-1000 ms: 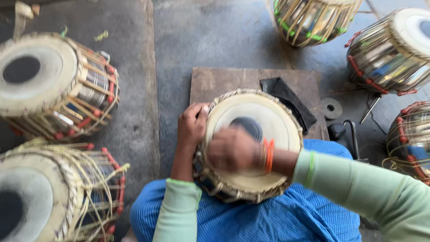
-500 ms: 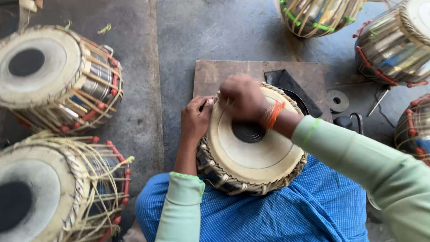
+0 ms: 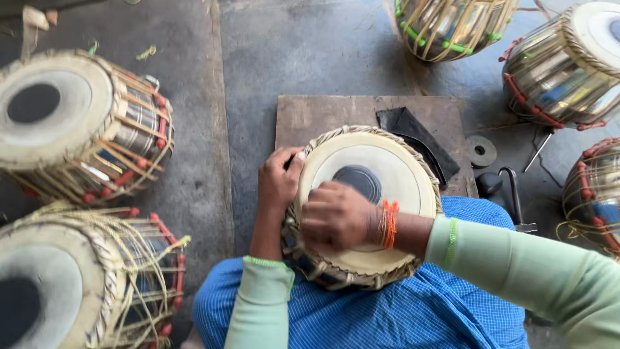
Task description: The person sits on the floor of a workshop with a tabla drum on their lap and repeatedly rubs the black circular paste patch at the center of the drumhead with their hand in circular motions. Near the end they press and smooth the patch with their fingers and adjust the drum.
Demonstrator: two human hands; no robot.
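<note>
A drum point(image 3: 371, 207) sat at the centre of the frame, on the person's lap over blue checked cloth point(image 3: 413, 310), its pale skin facing up with a dark round patch near the middle. Its far edge lay over a wooden board point(image 3: 310, 119) on the grey floor point(image 3: 284, 52).

The left hand point(image 3: 278, 184) was clamped on the drum's left rim, fingers curled over the braided edge and thumb on the skin. The right hand point(image 3: 336, 216) lay on the skin at the lower left of the dark patch, fingers drawn together in a loose fist; whether it held anything could not be told. An orange thread band point(image 3: 388, 224) circled the right wrist, and both arms wore pale green sleeves.

On the board, just beyond the drum's upper right edge, lay a black strip point(image 3: 420, 139) of flat material. To the right of the board, on the floor, were a small grey disc point(image 3: 481, 150) and a dark metal tool point(image 3: 510, 194).

Other drums ringed the scene. Two point(image 3: 77, 126) point(image 3: 71, 278) stood at the left of the frame, one above the other, laced with straps and red pegs. One point(image 3: 452, 26) was at the top edge, one point(image 3: 568, 61) at the upper right, and another point(image 3: 594, 194) was cut off at the right edge.
</note>
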